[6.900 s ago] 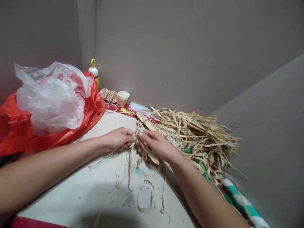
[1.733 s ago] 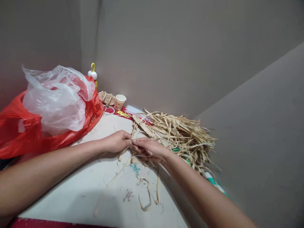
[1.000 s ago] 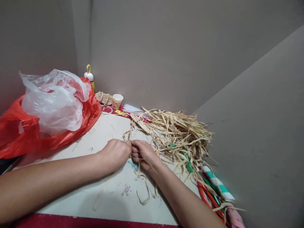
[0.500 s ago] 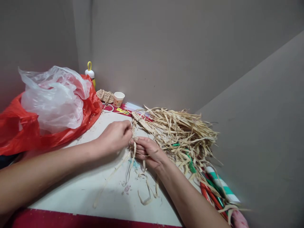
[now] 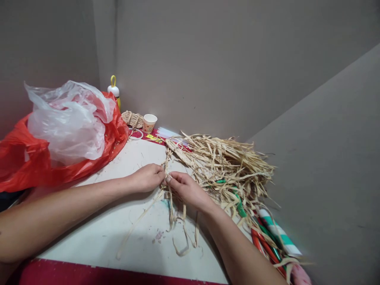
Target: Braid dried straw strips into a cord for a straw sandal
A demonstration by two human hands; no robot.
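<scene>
Over the middle of the white board, my left hand (image 5: 149,178) and my right hand (image 5: 185,188) meet, both closed on a thin braid of pale dried straw (image 5: 167,158). The braid runs up and away from my fingers toward the straw pile. Between thumb and fingers my right hand pinches the strands at the braid's near end; my left hand grips just beside it. Loose straw strips (image 5: 171,209) dangle below the hands onto the board. My fingers partly hide the spot where the strands cross.
A heap of dried straw (image 5: 225,158) lies to the right, with striped rolls (image 5: 280,233) nearer me. Red and clear plastic bags (image 5: 68,130) are bunched at left. A paper cup (image 5: 149,123), a woven straw sole (image 5: 132,119) and a yellow-topped bottle (image 5: 113,91) stand by the wall.
My left hand has come down from above and now rests lower, close against the braid. My right hand has turned slightly, its thumb now pressing on top of the strands.
</scene>
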